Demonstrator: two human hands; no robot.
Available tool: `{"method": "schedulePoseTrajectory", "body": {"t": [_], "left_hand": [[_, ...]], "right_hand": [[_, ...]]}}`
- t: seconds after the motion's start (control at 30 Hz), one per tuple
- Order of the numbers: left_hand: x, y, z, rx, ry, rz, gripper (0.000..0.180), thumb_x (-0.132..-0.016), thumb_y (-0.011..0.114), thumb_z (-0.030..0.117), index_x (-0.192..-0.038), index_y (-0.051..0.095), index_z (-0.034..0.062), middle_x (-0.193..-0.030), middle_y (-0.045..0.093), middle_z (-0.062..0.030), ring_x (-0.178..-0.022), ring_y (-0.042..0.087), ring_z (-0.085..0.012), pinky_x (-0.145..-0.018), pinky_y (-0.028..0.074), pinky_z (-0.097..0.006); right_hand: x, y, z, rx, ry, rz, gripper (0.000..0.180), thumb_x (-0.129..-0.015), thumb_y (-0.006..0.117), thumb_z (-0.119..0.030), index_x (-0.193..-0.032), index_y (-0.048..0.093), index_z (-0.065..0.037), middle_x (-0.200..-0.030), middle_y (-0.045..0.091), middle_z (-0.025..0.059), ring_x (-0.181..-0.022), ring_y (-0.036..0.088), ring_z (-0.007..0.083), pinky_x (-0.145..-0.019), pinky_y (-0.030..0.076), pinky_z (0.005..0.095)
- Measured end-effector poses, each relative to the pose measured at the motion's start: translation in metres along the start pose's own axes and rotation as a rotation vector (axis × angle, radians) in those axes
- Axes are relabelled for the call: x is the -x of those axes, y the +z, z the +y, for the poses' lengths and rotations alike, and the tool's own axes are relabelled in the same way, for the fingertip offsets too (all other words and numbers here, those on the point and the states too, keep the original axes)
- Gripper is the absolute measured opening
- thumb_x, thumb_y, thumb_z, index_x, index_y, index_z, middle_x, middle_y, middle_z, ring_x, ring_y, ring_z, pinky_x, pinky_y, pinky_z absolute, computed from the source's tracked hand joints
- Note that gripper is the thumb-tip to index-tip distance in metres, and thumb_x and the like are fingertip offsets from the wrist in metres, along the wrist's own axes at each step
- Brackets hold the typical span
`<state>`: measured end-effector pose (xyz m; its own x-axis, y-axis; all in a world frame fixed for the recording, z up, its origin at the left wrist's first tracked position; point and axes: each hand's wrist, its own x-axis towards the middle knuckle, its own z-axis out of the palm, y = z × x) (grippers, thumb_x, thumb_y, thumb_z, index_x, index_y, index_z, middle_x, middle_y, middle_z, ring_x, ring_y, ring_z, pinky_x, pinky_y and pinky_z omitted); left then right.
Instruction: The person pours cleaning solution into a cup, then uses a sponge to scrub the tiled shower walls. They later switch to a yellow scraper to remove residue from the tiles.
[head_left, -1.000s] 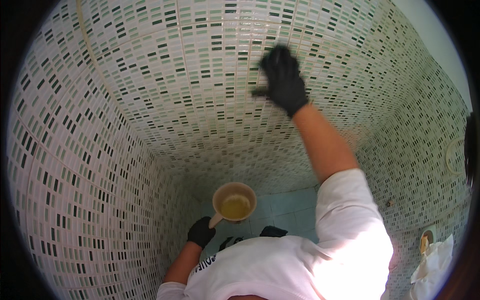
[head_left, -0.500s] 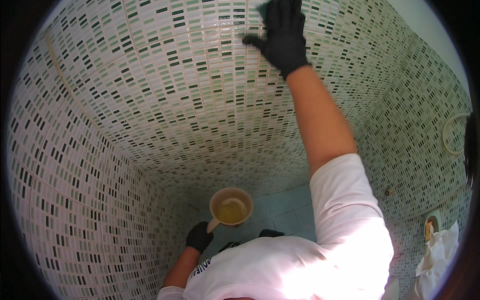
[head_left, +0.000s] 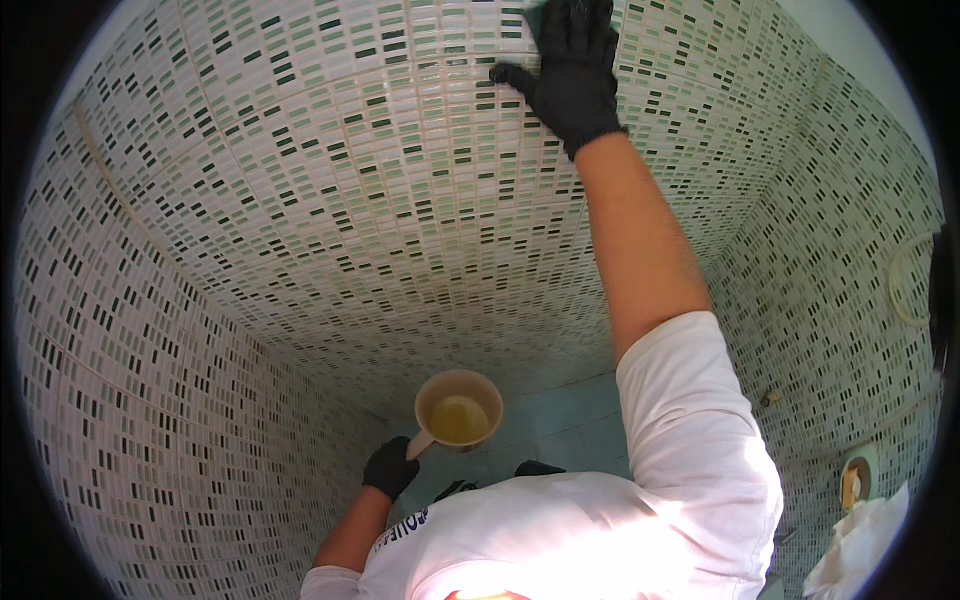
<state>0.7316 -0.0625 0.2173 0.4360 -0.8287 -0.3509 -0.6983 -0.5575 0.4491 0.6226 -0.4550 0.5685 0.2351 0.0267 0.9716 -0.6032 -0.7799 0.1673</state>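
In a black glove, my left hand (head_left: 388,468) grips the handle of a beige plastic dipper (head_left: 425,392), held low at waist height. A yellowish liquid (head_left: 460,419) with some pale foam lies in the bottom of it. High up on the tiled wall (head_left: 400,190), my right hand (head_left: 575,85), gloved in black too, is pressed flat with its thumb out to the left. Under it is a dark green scouring pad (head_left: 534,20); only its left edge shows past the fingers. The tiles left of this hand look wet and shiny.
Tiled walls close in at the left and right. A pale hose (head_left: 900,280) hangs on the right wall, with a small tap-like fitting (head_left: 770,398) lower down. A toilet-roll holder (head_left: 857,482) and crumpled white paper (head_left: 860,545) are at lower right. Below lies a blue-green tiled floor (head_left: 560,420).
My right hand and the pad have shifted only slightly on the wall. The dipper in my left hand has moved a little to the left. The whole view has tilted slightly.
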Motion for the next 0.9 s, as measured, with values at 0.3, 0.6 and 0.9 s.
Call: {"method": "schedulePoseTrajectory", "body": {"t": [0.3, 0.6, 0.9], "left_hand": [[-0.014, 0.026, 0.078, 0.06, 0.03, 0.079, 0.026, -0.072, 0.06, 0.018, -0.096, 0.06, 0.0071, -0.092, 0.063, -0.018, -0.088, 0.06, -0.0358, -0.076, 0.047, -0.044], [-0.04, 0.053, 0.148, 0.036, -0.011, 0.037, 0.034, -0.071, 0.061, 0.02, -0.102, 0.059, 0.0064, -0.095, 0.062, -0.0188, -0.09, 0.059, -0.0356, -0.077, 0.047, -0.043], [-0.061, 0.075, 0.2, 0.034, 0.072, 0.06, 0.024, -0.073, 0.058, 0.018, -0.095, 0.06, 0.0074, -0.091, 0.063, -0.0172, -0.087, 0.061, -0.0349, -0.075, 0.048, -0.044]], "right_hand": [[0.23, -0.009, 0.024, -0.152, 0.057, -0.684, 0.093, -0.065, 0.06, -0.067, -0.129, 0.039, -0.003, -0.137, 0.028, 0.0293, -0.131, 0.019, 0.0484, -0.103, 0.02, 0.0602], [0.037, -0.02, 0.125, -0.026, 0.007, -0.078, 0.1, -0.065, 0.059, -0.068, -0.137, 0.029, -0.005, -0.14, 0.026, 0.0242, -0.131, 0.018, 0.0452, -0.106, 0.02, 0.0557], [0.238, -0.023, 0.127, -0.19, -0.019, -0.668, 0.084, -0.065, 0.063, -0.062, -0.133, 0.04, -0.016, -0.14, 0.03, 0.018, -0.133, 0.022, 0.0401, -0.106, 0.021, 0.0553]]}}
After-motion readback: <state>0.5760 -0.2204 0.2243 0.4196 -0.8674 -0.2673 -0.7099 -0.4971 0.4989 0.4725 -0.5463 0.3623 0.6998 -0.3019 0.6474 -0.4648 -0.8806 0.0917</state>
